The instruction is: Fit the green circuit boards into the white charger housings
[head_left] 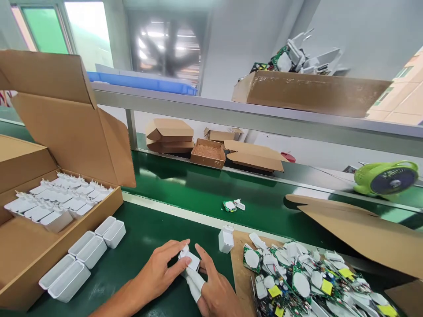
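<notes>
Between my hands, above the green mat, is a white plug adapter (pixel 192 261) with a plug piece at its top. My left hand (pixel 161 270) pinches it at the plug end with thumb and fingers. My right hand (pixel 216 288) cradles it from the right and below, index finger raised and white covers on some fingers. The adapter's lower part is hidden by the fingers. Just right of my hands stands another white adapter (pixel 226 241), upright. A heap of circuit boards with white plug parts (pixel 300 281) lies further right on a cardboard sheet (pixel 240 268).
Several open white housings (pixel 69 281) line up beside a cardboard box (pixel 109 204) holding rows of white adapters (pixel 56 200). One loose circuit board (pixel 229 206) lies on the green belt (pixel 185 185). A shelf (pixel 211 103) crosses above; a green fan (pixel 385 177) stands at right.
</notes>
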`<state>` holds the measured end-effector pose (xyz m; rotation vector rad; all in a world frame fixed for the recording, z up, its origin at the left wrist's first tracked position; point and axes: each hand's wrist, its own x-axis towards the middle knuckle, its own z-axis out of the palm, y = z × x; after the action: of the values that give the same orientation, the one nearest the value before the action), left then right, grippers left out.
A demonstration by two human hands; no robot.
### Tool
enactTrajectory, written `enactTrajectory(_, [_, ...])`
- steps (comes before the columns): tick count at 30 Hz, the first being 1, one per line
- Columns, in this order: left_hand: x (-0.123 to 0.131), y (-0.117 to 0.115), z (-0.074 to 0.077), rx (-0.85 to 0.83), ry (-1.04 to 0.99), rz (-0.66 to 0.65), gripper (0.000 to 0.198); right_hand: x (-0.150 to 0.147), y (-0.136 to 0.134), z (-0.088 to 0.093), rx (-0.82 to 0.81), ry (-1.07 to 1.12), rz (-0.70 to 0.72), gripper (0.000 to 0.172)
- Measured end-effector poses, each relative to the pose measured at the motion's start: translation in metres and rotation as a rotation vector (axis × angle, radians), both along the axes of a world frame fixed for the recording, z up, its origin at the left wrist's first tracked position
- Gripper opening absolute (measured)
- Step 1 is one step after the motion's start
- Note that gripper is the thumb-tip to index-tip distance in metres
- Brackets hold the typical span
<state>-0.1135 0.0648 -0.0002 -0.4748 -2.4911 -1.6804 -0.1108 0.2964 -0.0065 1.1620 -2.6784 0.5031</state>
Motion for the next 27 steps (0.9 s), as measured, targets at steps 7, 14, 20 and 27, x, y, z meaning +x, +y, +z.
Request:
enactTrajectory(7, [-0.004, -0.001, 0.003, -0.001, 0.009, -0.052, 0.055, -0.004, -0.005, 0.019, 0.033, -0.009, 0.035, 0.065])
enactTrajectory(14, [-0.002, -0.014, -0.004, 0.216, -0.041, 0.170, 0.051, -0.010, -0.002, 0.020, -0.141, 0.046, 0.026, 0.057])
enactTrajectory(20, [0.000, -0.010, 0.001, 0.149, 0.031, 0.132, 0.046, -0.012, -0.010, 0.015, -0.225, 0.030, 0.086, 0.058])
enactTrajectory(27, [0.010, -0.011, -0.006, -0.010, 0.217, -0.022, 0.047, -0.011, -0.010, 0.017, -0.286, -0.004, 0.082, 0.060])
